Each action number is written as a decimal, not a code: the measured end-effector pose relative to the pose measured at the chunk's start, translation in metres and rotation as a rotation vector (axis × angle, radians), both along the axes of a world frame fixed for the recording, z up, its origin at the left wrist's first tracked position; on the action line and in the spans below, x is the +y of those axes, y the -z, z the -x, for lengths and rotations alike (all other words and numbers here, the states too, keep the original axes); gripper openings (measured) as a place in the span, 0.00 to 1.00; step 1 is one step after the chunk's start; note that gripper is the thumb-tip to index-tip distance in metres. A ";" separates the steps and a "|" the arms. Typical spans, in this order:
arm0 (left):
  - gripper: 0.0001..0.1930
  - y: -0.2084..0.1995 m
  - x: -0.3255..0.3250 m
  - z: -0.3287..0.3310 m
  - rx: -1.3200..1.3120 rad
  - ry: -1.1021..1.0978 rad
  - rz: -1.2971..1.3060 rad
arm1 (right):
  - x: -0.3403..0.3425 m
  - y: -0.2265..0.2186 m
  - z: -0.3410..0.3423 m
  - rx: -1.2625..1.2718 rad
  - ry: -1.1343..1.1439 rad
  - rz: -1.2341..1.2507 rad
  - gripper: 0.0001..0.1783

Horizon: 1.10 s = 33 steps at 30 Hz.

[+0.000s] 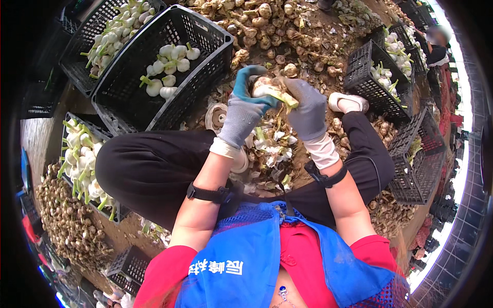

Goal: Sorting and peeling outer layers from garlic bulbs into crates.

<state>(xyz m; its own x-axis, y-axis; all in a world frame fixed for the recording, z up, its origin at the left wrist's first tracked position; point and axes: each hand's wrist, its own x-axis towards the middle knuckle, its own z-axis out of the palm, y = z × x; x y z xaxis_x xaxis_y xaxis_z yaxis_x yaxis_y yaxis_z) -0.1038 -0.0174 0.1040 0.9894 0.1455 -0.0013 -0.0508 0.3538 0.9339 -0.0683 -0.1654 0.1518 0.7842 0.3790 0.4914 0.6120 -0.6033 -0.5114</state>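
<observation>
Garlic bulb (264,88): looks part-cleaned.
My left hand (243,109): gripping it.
My right hand (308,107): beside it, can't tell grip.
Crate (205,75): few white bulbs (176,53) done.
Pile (257,23): plenty left.

Gloved left fingers (241,86) clasp a garlic bulb (263,87) beside the right fingers (304,92), above loose peelings (275,146).

Garlic bulb (263,86) bares its brown-stained skin

Pale and rounded under dry, brownish outer layers, the bulb sits tilted in the curled left hand (245,105), its thick yellow-green stem (284,96) slanting down toward the right hand (308,108).
</observation>
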 end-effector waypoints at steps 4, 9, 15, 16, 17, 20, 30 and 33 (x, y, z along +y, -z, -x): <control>0.39 -0.023 0.003 0.001 -0.054 0.142 -0.063 | -0.004 0.011 -0.010 0.091 0.112 -0.024 0.13; 0.37 -0.023 0.000 0.004 0.017 0.214 0.159 | -0.033 0.040 -0.034 0.293 0.279 0.264 0.13; 0.33 -0.015 0.010 0.002 0.040 0.189 0.041 | -0.026 -0.003 -0.008 0.038 0.087 0.259 0.20; 0.30 -0.014 0.009 0.001 0.025 0.182 0.045 | -0.022 -0.014 -0.005 -0.010 -0.007 0.313 0.18; 0.30 -0.010 0.008 0.001 0.025 0.190 0.047 | -0.019 -0.019 -0.003 -0.057 -0.103 0.366 0.16; 0.22 0.001 0.006 0.000 0.018 0.092 -0.170 | -0.020 -0.012 -0.002 -0.201 -0.105 0.526 0.08; 0.27 -0.016 0.002 -0.002 0.096 0.109 0.083 | -0.012 0.006 -0.002 -0.172 0.106 0.331 0.06; 0.27 -0.016 0.003 -0.002 0.099 0.082 0.104 | -0.007 0.008 0.001 -0.113 0.133 0.177 0.05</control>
<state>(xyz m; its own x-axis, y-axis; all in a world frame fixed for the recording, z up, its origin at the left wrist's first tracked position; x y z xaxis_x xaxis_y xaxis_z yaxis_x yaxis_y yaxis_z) -0.1019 -0.0142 0.1196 0.9922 0.0585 -0.1098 0.0722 0.4479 0.8912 -0.0695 -0.1725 0.1435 0.7768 0.3638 0.5140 0.5684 -0.7565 -0.3234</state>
